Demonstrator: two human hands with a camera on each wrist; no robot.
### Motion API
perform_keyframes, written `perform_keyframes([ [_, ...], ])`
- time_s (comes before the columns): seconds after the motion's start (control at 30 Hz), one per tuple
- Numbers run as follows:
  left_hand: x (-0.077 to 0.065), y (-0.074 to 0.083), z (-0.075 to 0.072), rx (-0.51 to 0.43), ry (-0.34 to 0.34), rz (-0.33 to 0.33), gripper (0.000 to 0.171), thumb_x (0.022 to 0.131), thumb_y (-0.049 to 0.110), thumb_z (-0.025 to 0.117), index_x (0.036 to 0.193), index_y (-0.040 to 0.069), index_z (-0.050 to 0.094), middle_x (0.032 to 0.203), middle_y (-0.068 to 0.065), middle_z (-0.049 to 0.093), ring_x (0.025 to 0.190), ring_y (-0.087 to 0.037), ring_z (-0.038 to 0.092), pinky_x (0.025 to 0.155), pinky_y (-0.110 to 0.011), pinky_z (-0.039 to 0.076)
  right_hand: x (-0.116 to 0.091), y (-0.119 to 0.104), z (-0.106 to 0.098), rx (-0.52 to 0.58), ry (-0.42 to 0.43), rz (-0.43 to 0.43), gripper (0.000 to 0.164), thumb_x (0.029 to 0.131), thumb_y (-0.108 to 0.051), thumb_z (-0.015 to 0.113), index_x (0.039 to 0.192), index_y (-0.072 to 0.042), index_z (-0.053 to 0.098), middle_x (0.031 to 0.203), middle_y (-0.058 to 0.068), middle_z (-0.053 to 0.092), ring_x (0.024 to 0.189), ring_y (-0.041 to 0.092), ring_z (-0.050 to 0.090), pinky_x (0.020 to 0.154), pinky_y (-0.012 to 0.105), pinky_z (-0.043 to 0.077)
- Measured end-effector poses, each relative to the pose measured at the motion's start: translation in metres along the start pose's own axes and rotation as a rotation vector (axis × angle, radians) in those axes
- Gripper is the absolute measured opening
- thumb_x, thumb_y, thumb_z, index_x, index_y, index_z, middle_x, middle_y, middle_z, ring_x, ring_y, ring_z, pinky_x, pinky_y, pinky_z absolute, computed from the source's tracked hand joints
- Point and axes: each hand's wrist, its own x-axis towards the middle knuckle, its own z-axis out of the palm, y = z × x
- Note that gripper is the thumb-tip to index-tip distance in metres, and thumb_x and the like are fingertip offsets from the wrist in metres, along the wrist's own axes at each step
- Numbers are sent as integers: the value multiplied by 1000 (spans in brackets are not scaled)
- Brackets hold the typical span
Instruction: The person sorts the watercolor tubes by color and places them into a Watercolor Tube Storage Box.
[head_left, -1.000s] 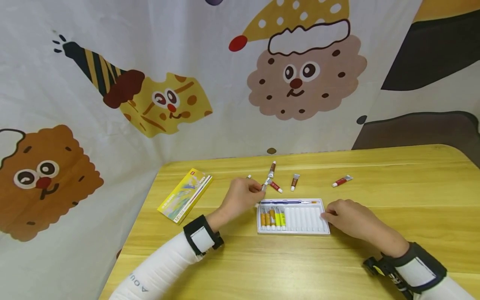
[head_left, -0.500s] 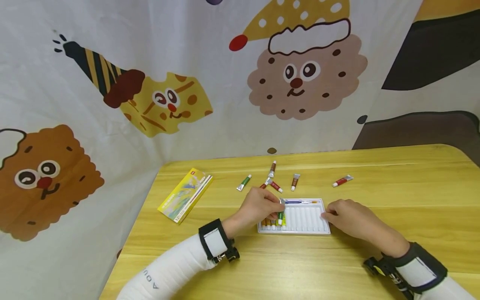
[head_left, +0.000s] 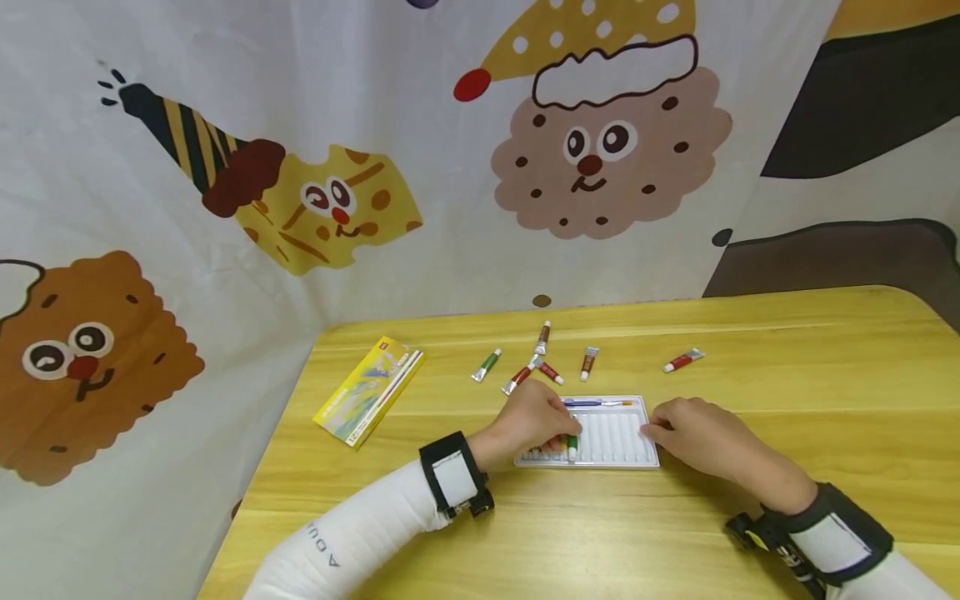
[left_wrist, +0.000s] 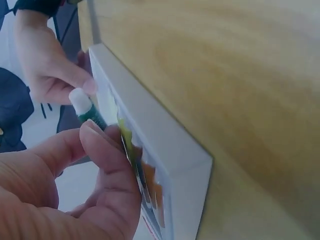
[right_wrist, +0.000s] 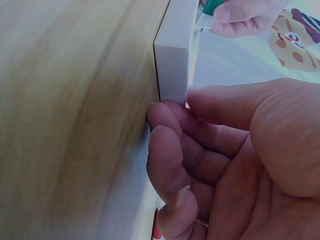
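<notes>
My left hand [head_left: 531,418] pinches a small green paint tube [head_left: 573,447] with a white cap, low over the white paint tray [head_left: 617,440]. In the left wrist view the tube's white cap [left_wrist: 81,100] sticks out past the thumb. Yellow and ochre tubes [left_wrist: 151,180] lie in the slots at the tray's left, mostly hidden behind this hand in the head view. My right hand [head_left: 701,435] grips the tray's right edge, thumb on the rim and curled fingers at the side wall [right_wrist: 172,70]. A blue paintbrush [head_left: 592,404] lies in the tray's back groove.
Behind the tray lie another green tube [head_left: 487,365], red tubes [head_left: 517,377] and brown ones [head_left: 543,337]. One red tube [head_left: 683,360] is farther right. A yellow box [head_left: 369,392] rests at the table's left. A printed cloth [head_left: 450,275] hangs behind the table.
My left hand has moved right and toward me, from behind the tray's left corner to over its slots, carrying the green paint tube. The right hand stays on the tray's edge.
</notes>
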Motion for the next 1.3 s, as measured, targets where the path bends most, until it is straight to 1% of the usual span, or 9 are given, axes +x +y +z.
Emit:
perform_keyframes([
  [0.17,6,2,2,75,-4,18,25,87,4,83,66,4,69,58,-8,68,43,-14,57,43,-24,50,0,1,0,-7,6,-4,28,99,-18,72,74,-16,59,62,-6,40,56,12,41,55,27,28],
  [0.3,8,0,2,107,-2,25,26,87,2,81,64,1,69,58,-9,68,42,-14,57,42,-24,49,0,0,1,-9,0,-5,28,99,-18,72,74,-16,60,62,-6,40,56,12,41,55,27,29],
  [0.47,9,0,3,151,11,69,30,87,1,80,60,-1,67,54,-8,66,40,-12,55,40,-21,45,0,0,0,-11,0,-12,24,99,-17,72,77,-14,63,63,-6,41,57,12,41,55,27,29],
  [0.6,9,-1,3,212,13,78,42,89,5,80,53,6,58,45,1,55,38,-8,48,40,-19,38,0,0,0,-9,-5,-8,22,99,-17,72,78,-14,64,63,-5,42,57,12,42,55,27,29],
  [0.7,6,-1,2,242,8,84,48,90,9,80,52,11,52,44,5,47,40,-7,44,42,-20,32,0,1,1,-10,-5,-6,22,99,-18,72,79,-14,64,63,-5,42,57,12,42,55,27,29],
  [0.8,1,-2,2,250,4,102,46,91,11,80,54,12,52,46,6,44,43,-7,41,43,-20,29,0,2,1,-12,-2,-10,21,99,-18,72,80,-14,65,63,-5,43,57,12,42,55,27,29],
  [1.0,-10,-6,4,256,-24,158,44,90,13,83,55,12,57,46,10,46,44,-4,37,43,-18,25,0,0,0,-12,1,-18,23,99,-17,72,78,-15,63,63,-6,42,57,12,41,55,27,29],
  [1.13,-13,-7,5,241,-39,156,46,91,12,82,54,11,56,45,9,44,42,-4,34,42,-18,22,0,-1,0,-9,1,-10,22,99,-17,72,78,-15,64,63,-6,42,56,12,42,55,27,29],
  [1.3,-12,-6,6,246,-35,146,41,90,12,84,56,5,61,45,9,44,42,-4,34,42,-18,21,0,-1,0,-7,6,-13,21,99,-17,72,79,-14,65,63,-6,43,57,12,42,55,27,30],
])
